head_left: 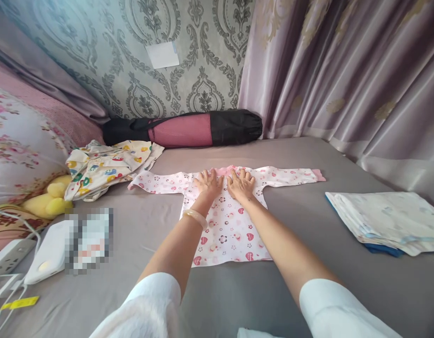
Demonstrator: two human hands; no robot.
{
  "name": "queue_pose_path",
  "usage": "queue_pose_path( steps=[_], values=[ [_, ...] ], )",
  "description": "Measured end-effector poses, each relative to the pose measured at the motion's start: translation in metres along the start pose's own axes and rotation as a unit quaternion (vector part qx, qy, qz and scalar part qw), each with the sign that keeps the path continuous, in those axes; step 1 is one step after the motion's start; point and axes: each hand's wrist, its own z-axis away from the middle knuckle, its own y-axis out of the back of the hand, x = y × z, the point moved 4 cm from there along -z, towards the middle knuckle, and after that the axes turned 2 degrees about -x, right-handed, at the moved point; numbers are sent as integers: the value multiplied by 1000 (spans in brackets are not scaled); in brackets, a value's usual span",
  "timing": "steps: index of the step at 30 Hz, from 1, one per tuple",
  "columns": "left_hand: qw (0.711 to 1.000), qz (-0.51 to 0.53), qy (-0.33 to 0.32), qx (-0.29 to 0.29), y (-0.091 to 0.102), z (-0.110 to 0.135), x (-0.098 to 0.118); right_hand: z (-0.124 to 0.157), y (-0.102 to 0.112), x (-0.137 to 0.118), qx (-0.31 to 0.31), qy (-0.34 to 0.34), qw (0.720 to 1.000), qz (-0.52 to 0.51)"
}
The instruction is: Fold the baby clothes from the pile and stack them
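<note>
Okay so, starting at the far left, well away from the hands, there's a white power strip and past it a big flowery pillow. A yellow plush toy lies by the pillow, and closer in to the person than the hands are there's a white box with rounded corners, next to a pixelated item I honestly can't make out. Left of the hands and a bit further off is a rumpled heap of clothes with a colourful print. Beyond the hands, a sheet of paper hangs on the patterned wall, and below it lies a long pink and black bag. The left hand, bangle on the wrist, is palm down with fingers spread on a little pink and white shirt, which lies flat right under both hands on the grey sheet, collar by the fingertips, sleeves out sideways. The right hand is just beside it, also palm down, fingers fanned. Off to the right beyond the hands hangs a shiny curtain, and well right of them sits a folded stack of cloths.
</note>
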Motion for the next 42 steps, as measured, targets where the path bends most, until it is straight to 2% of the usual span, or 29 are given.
queue_pose_path(
  steps=[4, 8, 14, 18, 23, 29, 32, 36, 38, 40, 42],
  values=[
    [999, 28, 11, 39, -1, -4, -6, -2, -3, 4, 39, 3, 999, -20],
    [998, 34, 6, 52, -5, -5, -10, 2, -2, 6, 57, 9, 998, -37],
    [998, 27, -30, 46, -5, -3, -24, -4, 0, 17, 31, -26, 995, -93],
    [996, 35, -72, 32, -6, 2, -38, -7, -2, 21, 29, -22, 992, -120],
    [999, 10, -26, 27, -7, 6, -46, -8, -3, 25, 29, -8, 992, -119],
    [999, 1, -30, 18, -8, 6, -43, -15, 2, 36, 26, 0, 985, -168],
    [999, -2, -35, 27, -8, 6, -43, -23, 9, 50, 58, -40, 966, -247],
    [998, 1, -41, 38, -8, 7, -44, -32, 19, 81, 150, -129, 911, -362],
    [998, 2, -45, 45, -7, 8, -44, -33, 23, 102, 195, -188, 890, -367],
    [998, 2, -47, 47, -8, 7, -44, -31, 27, 124, 225, -235, 895, -304],
    [998, 3, -47, 45, -8, 7, -44, -31, 33, 143, 229, -231, 925, -196]
  ],
)
